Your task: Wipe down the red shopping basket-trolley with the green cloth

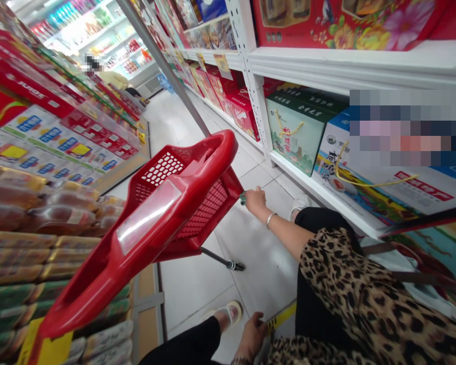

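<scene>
A red plastic shopping basket (182, 197) with a long red handle (137, 228) fills the middle of the view, tilted across the aisle. My right hand (255, 200), with a bangle on its wrist, reaches to the basket's far corner. Its fingers close on a small green item (242, 198), partly hidden behind the red wall. My left hand (253, 334) hangs low near my leg, fingers curled, close to a yellow strip (281, 318). I cannot tell whether it holds that strip. A black rod (222, 258) sticks out beneath the basket.
Shelves of boxed gifts (300, 126) line the right side, and stacked bottled drinks (41, 213) and packaged goods line the left. A white tiled floor (197, 284) runs between them. A person (114, 78) stands far down the aisle, and a grey pole (163, 66) rises from the basket.
</scene>
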Demonstrator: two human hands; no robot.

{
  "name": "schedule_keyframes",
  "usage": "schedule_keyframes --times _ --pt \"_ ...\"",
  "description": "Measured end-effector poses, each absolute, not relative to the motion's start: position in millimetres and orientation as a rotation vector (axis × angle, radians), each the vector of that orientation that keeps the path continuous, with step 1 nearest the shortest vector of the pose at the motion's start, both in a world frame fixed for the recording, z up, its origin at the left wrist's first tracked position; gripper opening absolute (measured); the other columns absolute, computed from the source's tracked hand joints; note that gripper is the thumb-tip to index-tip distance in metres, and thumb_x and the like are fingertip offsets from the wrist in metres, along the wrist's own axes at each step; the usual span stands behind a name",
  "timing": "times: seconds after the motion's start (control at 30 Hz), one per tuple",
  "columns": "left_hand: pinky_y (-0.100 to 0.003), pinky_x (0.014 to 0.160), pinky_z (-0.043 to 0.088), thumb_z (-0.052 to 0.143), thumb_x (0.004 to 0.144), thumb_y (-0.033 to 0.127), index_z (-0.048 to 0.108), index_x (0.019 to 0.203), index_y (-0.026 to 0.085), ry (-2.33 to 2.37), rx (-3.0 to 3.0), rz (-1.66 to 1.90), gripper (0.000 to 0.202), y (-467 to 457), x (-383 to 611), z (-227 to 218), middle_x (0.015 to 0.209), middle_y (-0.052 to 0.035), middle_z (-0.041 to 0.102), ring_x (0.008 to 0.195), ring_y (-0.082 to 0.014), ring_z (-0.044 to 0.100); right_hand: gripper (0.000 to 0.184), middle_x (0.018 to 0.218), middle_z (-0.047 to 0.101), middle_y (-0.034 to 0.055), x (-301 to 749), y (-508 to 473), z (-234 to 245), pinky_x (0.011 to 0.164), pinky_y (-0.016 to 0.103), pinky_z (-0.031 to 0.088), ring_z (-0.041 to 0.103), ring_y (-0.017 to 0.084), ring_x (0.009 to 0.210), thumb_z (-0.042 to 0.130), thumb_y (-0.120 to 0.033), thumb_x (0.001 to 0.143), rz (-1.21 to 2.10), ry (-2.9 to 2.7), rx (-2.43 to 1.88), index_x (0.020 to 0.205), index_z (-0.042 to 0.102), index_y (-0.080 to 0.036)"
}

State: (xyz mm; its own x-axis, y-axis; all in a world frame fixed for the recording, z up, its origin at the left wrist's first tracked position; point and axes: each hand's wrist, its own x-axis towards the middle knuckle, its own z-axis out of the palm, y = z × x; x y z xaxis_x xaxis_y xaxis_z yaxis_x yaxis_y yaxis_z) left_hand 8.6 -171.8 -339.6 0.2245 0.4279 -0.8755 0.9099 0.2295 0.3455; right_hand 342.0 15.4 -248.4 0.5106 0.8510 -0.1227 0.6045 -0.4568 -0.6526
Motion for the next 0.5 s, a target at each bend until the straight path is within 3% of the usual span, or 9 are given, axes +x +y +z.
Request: schedule_keyframes --times 0.07,0.17,0.27,0.37,0.5 --pt "-0.034 0.097 0.050 0.058 0.080 0.016 0.069 0.122 0.014 1.397 1.418 -0.594 0.043 -171 9 -341 0.097 -0.0092 0.074 0.100 -0.0230 0.069 0.025 0.102 0.077 0.0153 363 13 -246 0.098 0.045 0.044 0.060 0.035 0.117 0.060 -0.010 0.087 0.577 -1.019 -2.200 0.099 0.081 -0.018" --pt "-0.034 0.097 0.049 0.055 0.081 0.012 0.068 0.125 0.014 1.392 1.470 -0.640 0.046 -169 9 -344 0.101 -0.0092 0.075 0.101 -0.0222 0.069 0.045 0.118 0.077 0.0112 387 20 -231 0.101 0.043 0.047 0.064 0.028 0.116 0.054 -0.008 0.084 0.517 -0.854 -2.117 0.123 0.075 -0.017" --pt "-0.036 0.099 0.050 0.058 0.081 0.012 0.069 0.124 0.015 1.366 1.486 -0.639 0.044 -169 7 -345 0.100 -0.0091 0.076 0.099 -0.0233 0.069 0.058 0.125 0.075 0.0053 396 33 -209 0.098 0.035 0.053 0.069 0.021 0.111 0.049 -0.011 0.081 0.519 -0.682 -1.718 0.136 0.066 -0.017" --pt "-0.036 0.101 0.051 0.060 0.081 0.013 0.070 0.124 0.015 1.362 1.499 -0.612 0.044 -170 9 -346 0.105 -0.0112 0.077 0.101 -0.0236 0.071 0.059 0.119 0.077 0.0013 394 41 -191 0.098 0.033 0.054 0.070 0.020 0.107 0.056 -0.012 0.074 0.572 -0.633 -1.250 0.131 0.068 -0.017" --pt "-0.034 0.100 0.054 0.063 0.082 0.020 0.071 0.123 0.014 1.438 1.546 -0.404 0.042 -162 21 -327 0.120 -0.0152 0.076 0.105 -0.0239 0.073 0.053 0.111 0.078 -0.0027 388 36 -182 0.100 0.030 0.052 0.069 0.018 0.106 0.059 -0.006 0.071 0.546 -0.743 -1.268 0.120 0.071 -0.020"
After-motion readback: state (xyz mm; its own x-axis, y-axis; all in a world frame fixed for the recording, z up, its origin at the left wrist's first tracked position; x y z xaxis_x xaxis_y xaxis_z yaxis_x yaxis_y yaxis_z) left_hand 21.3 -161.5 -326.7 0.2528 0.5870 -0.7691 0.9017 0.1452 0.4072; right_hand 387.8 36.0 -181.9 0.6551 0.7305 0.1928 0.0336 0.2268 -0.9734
